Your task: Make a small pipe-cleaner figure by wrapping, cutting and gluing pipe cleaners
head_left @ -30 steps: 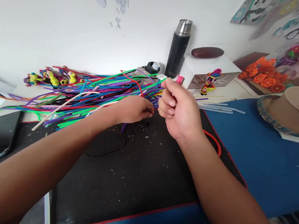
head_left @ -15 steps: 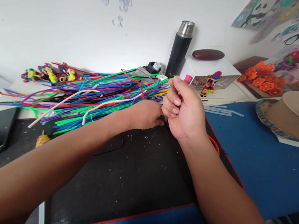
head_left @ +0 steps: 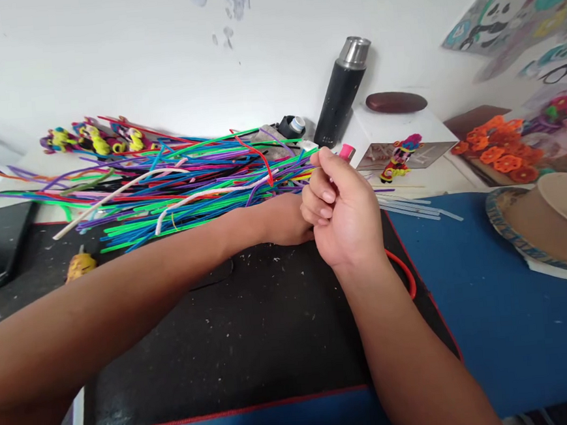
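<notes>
My right hand (head_left: 346, 214): fingers curled closed, any contents hidden
My left hand (head_left: 288, 220): fingers hidden, cannot tell
Colourful stems (head_left: 195, 209): just beyond

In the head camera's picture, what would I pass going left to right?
Phone → left hand → right hand → figurine → orange flowers.

Fuzzy stems (head_left: 224, 201): thin, green, blue, purple, red, white; loosely heaped, mostly lying sideways, over the black mat's (head_left: 273, 331) far edge, just beyond both hands | one red stem (head_left: 261, 154): bent, arching atop the heap | pink-tipped item (head_left: 346, 152): just behind the right hand (head_left: 342, 204), mostly hidden | anything between the fingers: hidden from me
</notes>
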Tool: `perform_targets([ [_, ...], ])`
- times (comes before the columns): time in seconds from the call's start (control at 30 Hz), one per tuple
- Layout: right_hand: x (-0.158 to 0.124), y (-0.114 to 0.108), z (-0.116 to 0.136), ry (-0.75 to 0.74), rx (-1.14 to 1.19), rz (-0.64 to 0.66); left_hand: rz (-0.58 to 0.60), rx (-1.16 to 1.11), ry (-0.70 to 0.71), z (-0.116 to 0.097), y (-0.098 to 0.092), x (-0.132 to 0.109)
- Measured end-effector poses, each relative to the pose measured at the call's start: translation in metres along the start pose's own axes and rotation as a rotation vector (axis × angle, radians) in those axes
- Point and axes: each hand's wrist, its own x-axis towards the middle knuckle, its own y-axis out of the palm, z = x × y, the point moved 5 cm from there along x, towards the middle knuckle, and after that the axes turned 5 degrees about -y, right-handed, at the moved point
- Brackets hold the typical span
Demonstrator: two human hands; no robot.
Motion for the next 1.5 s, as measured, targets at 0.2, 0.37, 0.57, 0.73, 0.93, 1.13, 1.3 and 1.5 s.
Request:
perform_targets([
  [0.2,0.000,-0.001,0.003,0.000,-0.019,-0.013,0.065,0.034,-0.166,0.016,-0.049,-0.022],
  [0.37,0.000,0.000,0.002,0.001,-0.022,-0.030,-0.104,0.012,-0.320,0.024,-0.084,-0.058],
  [0.57,-0.003,0.002,0.001,0.008,0.007,-0.036,-0.277,-0.188,-0.504,0.029,-0.097,-0.110],
  [0.73,-0.005,0.003,-0.003,0.030,-0.029,-0.047,-0.359,-0.406,-0.558,0.038,-0.096,-0.129],
  [0.93,-0.009,0.006,-0.011,0.061,-0.026,-0.055,-0.358,-0.409,-0.615,0.046,-0.094,-0.137],
  [1.13,-0.015,0.011,-0.029,0.154,-0.043,-0.023,-0.342,-0.528,-0.609,0.044,-0.094,-0.143],
  [1.3,-0.018,0.014,-0.038,0.170,-0.080,0.011,-0.397,-0.618,-0.566,0.030,-0.101,-0.140],
  [1.5,-0.022,0.018,-0.053,0.206,-0.143,0.113,-0.381,-0.642,-0.518,0.021,-0.102,-0.138],
])
